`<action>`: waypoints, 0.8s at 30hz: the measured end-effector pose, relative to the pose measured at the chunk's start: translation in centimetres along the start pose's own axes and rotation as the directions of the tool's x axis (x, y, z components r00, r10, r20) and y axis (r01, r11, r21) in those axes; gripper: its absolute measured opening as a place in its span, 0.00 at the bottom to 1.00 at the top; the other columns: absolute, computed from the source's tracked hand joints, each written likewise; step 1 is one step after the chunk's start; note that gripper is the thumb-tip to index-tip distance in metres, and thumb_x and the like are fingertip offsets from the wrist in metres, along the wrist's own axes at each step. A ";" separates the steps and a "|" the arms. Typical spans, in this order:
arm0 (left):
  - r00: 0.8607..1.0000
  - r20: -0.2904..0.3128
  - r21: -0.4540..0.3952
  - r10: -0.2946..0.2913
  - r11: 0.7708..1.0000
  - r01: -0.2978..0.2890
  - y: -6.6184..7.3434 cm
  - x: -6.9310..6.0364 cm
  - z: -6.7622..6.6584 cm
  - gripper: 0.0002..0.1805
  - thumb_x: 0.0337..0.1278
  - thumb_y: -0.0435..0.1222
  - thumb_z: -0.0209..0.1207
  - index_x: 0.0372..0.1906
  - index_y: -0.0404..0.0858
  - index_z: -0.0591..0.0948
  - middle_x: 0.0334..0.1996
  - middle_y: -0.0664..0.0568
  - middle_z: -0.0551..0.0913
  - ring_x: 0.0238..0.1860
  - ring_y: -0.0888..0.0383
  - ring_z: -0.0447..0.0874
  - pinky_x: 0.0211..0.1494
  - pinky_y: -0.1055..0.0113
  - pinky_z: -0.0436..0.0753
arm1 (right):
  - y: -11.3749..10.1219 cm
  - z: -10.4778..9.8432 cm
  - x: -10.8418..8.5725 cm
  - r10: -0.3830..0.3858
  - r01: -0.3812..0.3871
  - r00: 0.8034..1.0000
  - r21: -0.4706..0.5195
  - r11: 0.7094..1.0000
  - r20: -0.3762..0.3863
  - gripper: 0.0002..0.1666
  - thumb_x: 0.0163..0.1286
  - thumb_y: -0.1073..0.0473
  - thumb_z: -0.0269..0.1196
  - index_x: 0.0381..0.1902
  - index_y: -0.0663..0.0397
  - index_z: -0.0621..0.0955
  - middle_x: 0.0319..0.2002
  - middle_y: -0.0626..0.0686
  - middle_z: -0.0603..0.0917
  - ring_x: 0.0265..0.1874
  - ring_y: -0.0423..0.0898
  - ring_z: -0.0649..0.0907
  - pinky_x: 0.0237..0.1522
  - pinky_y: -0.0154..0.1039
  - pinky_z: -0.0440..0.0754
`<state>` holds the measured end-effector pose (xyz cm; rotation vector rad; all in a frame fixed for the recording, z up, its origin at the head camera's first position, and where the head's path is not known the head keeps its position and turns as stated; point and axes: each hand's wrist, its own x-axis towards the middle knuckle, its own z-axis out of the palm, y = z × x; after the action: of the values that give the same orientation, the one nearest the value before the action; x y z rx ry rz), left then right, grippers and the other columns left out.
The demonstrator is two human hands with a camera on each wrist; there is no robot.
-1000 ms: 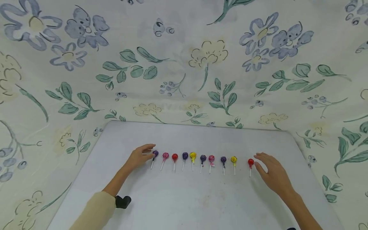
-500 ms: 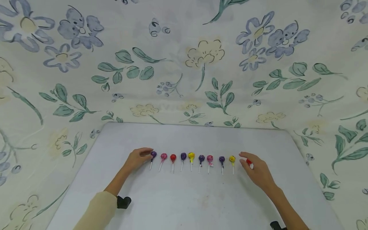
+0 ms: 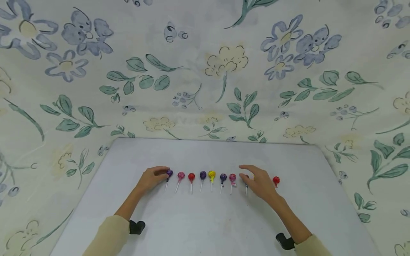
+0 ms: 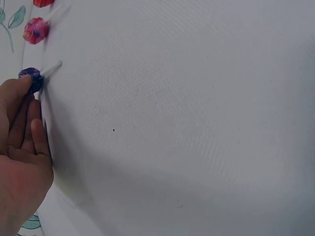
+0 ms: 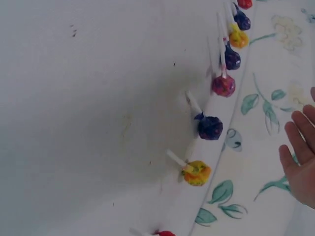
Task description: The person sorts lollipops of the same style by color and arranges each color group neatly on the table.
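Note:
A row of wrapped lollipops runs across the white table. At its left end my left hand [image 3: 152, 181] holds a purple lollipop [image 4: 33, 81] by its head between thumb and fingers; its stick lies toward me. My right hand [image 3: 261, 181] is over the right part of the row, fingers extended, holding nothing. Below it, a dark purple lollipop [image 5: 210, 128] and a yellow lollipop [image 5: 197, 173] show in the right wrist view; in the head view the hand mostly hides them. A red lollipop [image 3: 276, 180] lies right of that hand, at the row's end.
Between the hands lie a pink lollipop [image 3: 180, 176], a red one, a purple one, a yellow lollipop [image 3: 211, 175], a dark purple one and another pink lollipop [image 3: 232, 177]. Flower-printed cloth [image 3: 192, 71] rises behind the white table [image 3: 192, 224].
My right hand has moved left from the red lollipop at the right end, passing over the yellow one. My left hand's fingers have closed in on the purple lollipop, which stays in place.

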<state>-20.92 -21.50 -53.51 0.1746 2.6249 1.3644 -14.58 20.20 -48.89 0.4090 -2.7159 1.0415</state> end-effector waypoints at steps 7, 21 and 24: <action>1.000 -0.001 -0.021 -0.009 1.000 0.009 0.4 -0.1 0.1 0.18 0.67 0.32 0.60 0.59 0.30 0.80 0.58 0.36 0.80 0.63 0.37 0.73 0.67 0.42 0.68 | -1.0 2.5 1.8 0.011 -0.013 0.999 0.048 0.999 0.034 0.20 0.67 0.58 0.69 0.56 0.55 0.83 0.55 0.55 0.84 0.58 0.55 0.81 0.58 0.53 0.78; 1.000 -0.003 -0.028 -0.005 1.000 0.005 0.1 -0.2 0.2 0.20 0.67 0.31 0.60 0.61 0.30 0.79 0.59 0.36 0.80 0.63 0.39 0.73 0.67 0.44 0.69 | -2.3 6.9 4.7 0.008 -0.022 0.990 0.097 0.995 0.141 0.22 0.68 0.56 0.68 0.58 0.56 0.83 0.56 0.54 0.84 0.60 0.53 0.79 0.60 0.49 0.77; 1.000 -0.004 -0.033 -0.007 0.999 0.007 0.3 -0.1 0.2 0.19 0.67 0.31 0.60 0.61 0.30 0.79 0.58 0.36 0.80 0.64 0.39 0.73 0.67 0.44 0.69 | -2.4 7.6 5.2 0.025 -0.042 0.985 0.097 0.994 0.170 0.23 0.68 0.54 0.68 0.59 0.55 0.82 0.58 0.54 0.83 0.62 0.53 0.78 0.62 0.49 0.75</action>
<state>-20.77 -21.15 -53.38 0.1584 2.6015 1.4068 -19.35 12.37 -51.46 0.4914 -2.8345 1.2082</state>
